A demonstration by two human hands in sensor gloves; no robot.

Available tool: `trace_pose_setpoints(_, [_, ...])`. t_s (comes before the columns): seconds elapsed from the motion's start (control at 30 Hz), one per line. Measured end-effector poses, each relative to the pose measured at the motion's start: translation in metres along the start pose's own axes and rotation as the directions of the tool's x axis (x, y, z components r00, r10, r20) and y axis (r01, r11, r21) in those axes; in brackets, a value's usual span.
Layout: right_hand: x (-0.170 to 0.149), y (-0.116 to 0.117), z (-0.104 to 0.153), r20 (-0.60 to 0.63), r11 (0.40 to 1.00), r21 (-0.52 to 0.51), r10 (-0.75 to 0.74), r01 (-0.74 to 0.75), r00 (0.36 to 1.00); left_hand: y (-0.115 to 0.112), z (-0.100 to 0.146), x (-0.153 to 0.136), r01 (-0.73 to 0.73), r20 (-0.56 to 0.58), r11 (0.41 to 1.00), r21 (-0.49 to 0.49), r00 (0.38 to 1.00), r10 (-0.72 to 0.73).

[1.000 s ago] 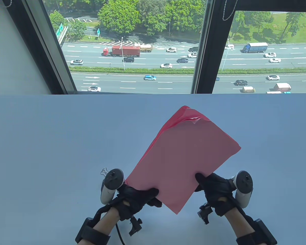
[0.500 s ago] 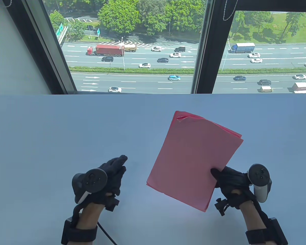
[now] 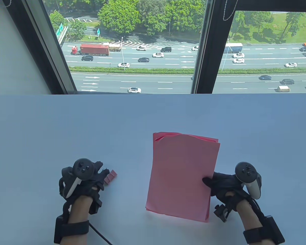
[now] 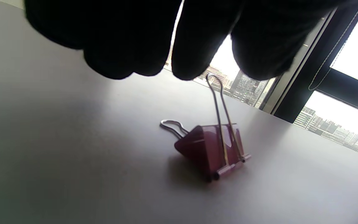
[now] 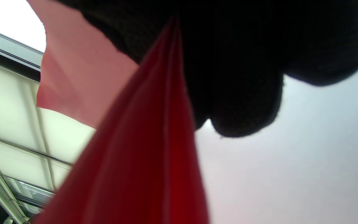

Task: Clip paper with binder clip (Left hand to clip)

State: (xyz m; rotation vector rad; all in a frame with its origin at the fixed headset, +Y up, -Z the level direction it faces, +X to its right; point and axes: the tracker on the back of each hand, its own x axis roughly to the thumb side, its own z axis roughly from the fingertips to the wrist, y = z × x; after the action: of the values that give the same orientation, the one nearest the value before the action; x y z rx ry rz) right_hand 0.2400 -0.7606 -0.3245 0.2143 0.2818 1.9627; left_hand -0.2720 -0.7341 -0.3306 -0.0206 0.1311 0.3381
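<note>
Closest to the person, the two gloved hands sit low over the pale table (image 3: pixel 40 132). The right hand (image 3: pixel 223 185) grips the pink paper stack (image 3: pixel 183 176) by its right edge near the lower corner, thumb on the front face and the other fingers behind it; in the right wrist view the dark fingers (image 5: pixel 244 93) press together around the sheets, which fan slightly apart at the edge. The stack stands nearly upright on its short bottom edge, which meets the table, with its long axis running away from the person toward the window (image 3: pixel 132 46). The top edge leans a little away, and the upper left corner is crumpled.

To the left, well apart from the paper, the left hand (image 3: pixel 88 180) hovers palm down over the pink binder clip (image 3: pixel 110 176). In the left wrist view the fingertips (image 4: pixel 194 59) hang just above the table, loosely bunched, and one raised wire handle (image 4: pixel 221 109) comes up right between two of them; whether they actually touch it I cannot tell. The clip lies on the table with its closed mouth pointing toward the paper side, the second handle (image 4: pixel 171 126) lying flat behind it.

Beyond the table's far edge, the window looks out on a highway with traffic and trees.
</note>
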Motion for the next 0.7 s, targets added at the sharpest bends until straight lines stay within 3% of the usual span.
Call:
trace_pose_setpoints(0.1, [0.001, 0.001, 0.000, 0.000, 1.000, 0.001, 0.002, -0.002, 1.000, -0.005, -0.002, 0.009, 0.108, 0.005, 0.994, 0.017, 0.994, -0.108])
trace_pose_setpoints(0.33, [0.001, 0.001, 0.001, 0.005, 1.000, -0.008, 0.021, -0.021, 1.000, -0.011, -0.002, 0.025, 0.177, 0.024, 0.983, 0.038, 0.984, -0.178])
trace_pose_setpoints(0.43, [-0.001, 0.000, -0.001, -0.001, 1.000, -0.018, 0.005, -0.005, 1.000, -0.011, -0.003, 0.026, 0.105, -0.002, 0.994, -0.039, 0.994, -0.105])
trace_pose_setpoints(0.57, [-0.001, 0.000, -0.001, -0.003, 1.000, -0.021, 0.011, -0.011, 1.000, -0.014, -0.003, 0.021, -0.100, -0.032, 0.980, -0.174, 0.995, 0.096])
trace_pose_setpoints(0.7, [0.000, -0.001, 0.000, 0.012, 1.000, -0.010, -0.002, 0.002, 1.000, -0.015, 0.000, 0.020, -0.105, -0.021, 0.973, -0.204, 0.994, 0.103])
